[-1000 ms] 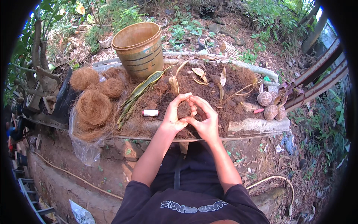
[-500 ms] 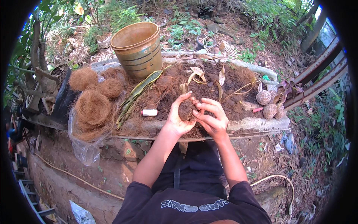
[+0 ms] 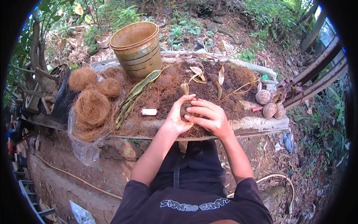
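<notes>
Between my hands is a dark brown soil ball point(image 3: 185, 109), held just above the near edge of the soil-covered table. My left hand point(image 3: 174, 118) cups its left side, the thumb reaching over the top. From the right, the fingers of my right hand point(image 3: 212, 116) wrap over it. A dry, curled plant stalk point(image 3: 185, 88) shows right above the ball; whether it is joined to the ball I cannot tell. Left of my hands lies a white thread spool point(image 3: 149, 112) with red ends. Loose dark soil point(image 3: 169, 98) spreads behind them.
Brown coconut fibre bundles point(image 3: 92, 108) lie on a plastic bag point(image 3: 85, 151) at the left. A tall brown pot point(image 3: 138, 56) stands at the back, near long variegated leaves point(image 3: 138, 93). Several string-wrapped balls point(image 3: 269, 111) sit at the right, beside rusty metal bars point(image 3: 317, 80).
My right hand has closed over the ball, its fingers now flatter across the top. The ringed brown piece that stuck out between my hands is now hidden.
</notes>
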`<control>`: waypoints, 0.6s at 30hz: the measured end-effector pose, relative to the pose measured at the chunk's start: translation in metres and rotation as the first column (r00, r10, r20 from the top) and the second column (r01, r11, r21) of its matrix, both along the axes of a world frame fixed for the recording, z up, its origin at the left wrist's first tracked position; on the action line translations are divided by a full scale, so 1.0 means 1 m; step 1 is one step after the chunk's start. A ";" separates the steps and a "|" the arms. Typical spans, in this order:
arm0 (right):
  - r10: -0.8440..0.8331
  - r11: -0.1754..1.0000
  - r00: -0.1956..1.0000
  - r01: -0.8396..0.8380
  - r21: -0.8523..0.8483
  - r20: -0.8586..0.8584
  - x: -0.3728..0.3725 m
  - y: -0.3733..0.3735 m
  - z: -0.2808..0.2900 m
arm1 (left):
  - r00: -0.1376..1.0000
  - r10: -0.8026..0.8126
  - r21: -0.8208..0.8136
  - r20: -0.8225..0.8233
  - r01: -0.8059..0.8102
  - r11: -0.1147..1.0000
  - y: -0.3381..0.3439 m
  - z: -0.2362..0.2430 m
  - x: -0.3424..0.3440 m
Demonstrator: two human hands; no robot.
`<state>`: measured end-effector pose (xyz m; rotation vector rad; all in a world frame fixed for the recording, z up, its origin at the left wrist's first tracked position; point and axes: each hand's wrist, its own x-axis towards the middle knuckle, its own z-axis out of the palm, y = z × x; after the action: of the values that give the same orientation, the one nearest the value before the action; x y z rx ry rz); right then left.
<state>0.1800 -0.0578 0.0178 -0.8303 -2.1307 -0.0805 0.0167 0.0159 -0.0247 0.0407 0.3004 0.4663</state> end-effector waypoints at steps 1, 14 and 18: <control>-0.009 1.000 1.000 0.009 0.014 -0.002 -0.001 0.001 -0.002 | 0.999 0.016 -0.008 -0.029 -0.016 1.000 0.000 0.001 0.001; -0.034 0.991 0.983 0.056 0.118 -0.181 -0.020 0.001 -0.035 | 0.968 0.195 0.168 -0.159 -0.168 0.971 -0.006 0.006 0.004; -0.069 0.996 0.986 0.077 0.047 -0.153 -0.016 0.002 -0.038 | 0.911 0.315 0.259 -0.268 -0.246 0.934 -0.004 0.003 0.009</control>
<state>0.1638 -0.0558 -0.0197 -0.8558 -1.9482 -0.1081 0.0256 0.0118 -0.0218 0.2923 0.5636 0.7841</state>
